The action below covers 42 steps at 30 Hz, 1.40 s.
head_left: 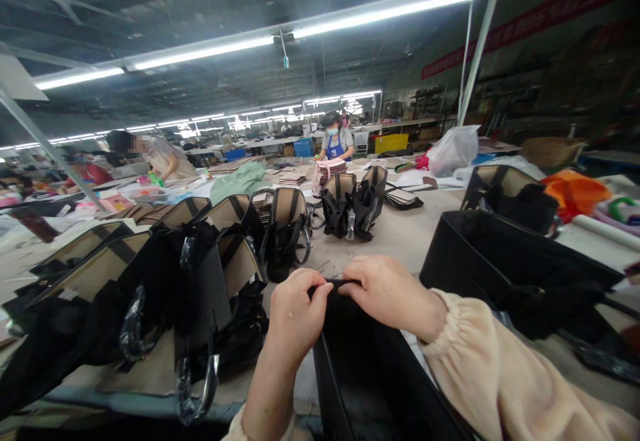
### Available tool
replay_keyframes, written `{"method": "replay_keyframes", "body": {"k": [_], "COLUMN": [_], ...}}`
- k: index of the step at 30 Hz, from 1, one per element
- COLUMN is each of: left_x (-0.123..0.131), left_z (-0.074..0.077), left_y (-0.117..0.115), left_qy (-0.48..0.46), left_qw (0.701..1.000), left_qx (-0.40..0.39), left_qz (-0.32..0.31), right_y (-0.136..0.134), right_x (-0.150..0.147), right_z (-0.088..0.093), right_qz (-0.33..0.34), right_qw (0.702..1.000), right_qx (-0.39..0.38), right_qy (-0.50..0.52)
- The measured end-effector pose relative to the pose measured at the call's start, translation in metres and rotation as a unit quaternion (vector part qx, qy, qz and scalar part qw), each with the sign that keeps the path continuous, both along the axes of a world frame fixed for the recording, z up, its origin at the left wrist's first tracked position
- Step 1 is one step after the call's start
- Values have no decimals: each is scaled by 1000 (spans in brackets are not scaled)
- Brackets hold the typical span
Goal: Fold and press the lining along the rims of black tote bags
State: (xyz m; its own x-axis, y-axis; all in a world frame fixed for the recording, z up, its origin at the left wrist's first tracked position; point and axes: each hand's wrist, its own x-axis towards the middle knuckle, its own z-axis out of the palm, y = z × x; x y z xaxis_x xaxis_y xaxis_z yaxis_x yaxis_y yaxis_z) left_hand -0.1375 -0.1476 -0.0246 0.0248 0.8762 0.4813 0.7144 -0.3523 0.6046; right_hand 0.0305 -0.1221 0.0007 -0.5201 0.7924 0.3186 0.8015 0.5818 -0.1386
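A black bag (370, 361) lies in front of me with its opening facing up and its far edge pinched between my fingers. My left hand (300, 304) grips that edge with thumb and bent fingers. Close beside it, my right hand (385, 291) presses on the same rim, fingertips and thumb around the black material. The bag's lower part runs out of the picture at the bottom, and its inside is dark.
Several black bags with beige panels and wrapped handles, such as one bag (240, 264), stand on the left. Another large black bag (460, 254) stands on the right. Across the table (400, 234), a person in a blue apron (336, 147) handles stacked pieces. An orange cloth (575, 194) lies at right.
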Motion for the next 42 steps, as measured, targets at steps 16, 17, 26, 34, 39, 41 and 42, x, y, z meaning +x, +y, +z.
{"method": "replay_keyframes", "body": {"k": [16,17,26,34,39,41,42], "left_x": [5,3,-21,-24,-22,-22,-22], "left_z": [-1,-1,3,-1,-4,-4,-3], "left_y": [-3,-3,-8,-5,-3,-4,-5], "left_qy": [30,25,-128,-168,-177,-168,-154], "left_qw": [997,998,984,975,974,977,980], "left_qx": [-12,-13,-105,-135,-135,-130,-126], "left_qz": [64,64,-66,-54,-32,-24,-19], "right_y": [2,3,3,2,3,2,2], "right_x": [-4,-7,-14,-13,-13,-14,-14], "right_z": [8,8,6,5,5,5,5], "right_qz": [24,25,19,7,6,2,1], "right_qw": [999,999,1000,1000,1000,1000,1000], "right_qx": [-32,-27,-4,2,2,0,-1], "right_qy": [5,2,-2,-7,-13,-13,-13]}}
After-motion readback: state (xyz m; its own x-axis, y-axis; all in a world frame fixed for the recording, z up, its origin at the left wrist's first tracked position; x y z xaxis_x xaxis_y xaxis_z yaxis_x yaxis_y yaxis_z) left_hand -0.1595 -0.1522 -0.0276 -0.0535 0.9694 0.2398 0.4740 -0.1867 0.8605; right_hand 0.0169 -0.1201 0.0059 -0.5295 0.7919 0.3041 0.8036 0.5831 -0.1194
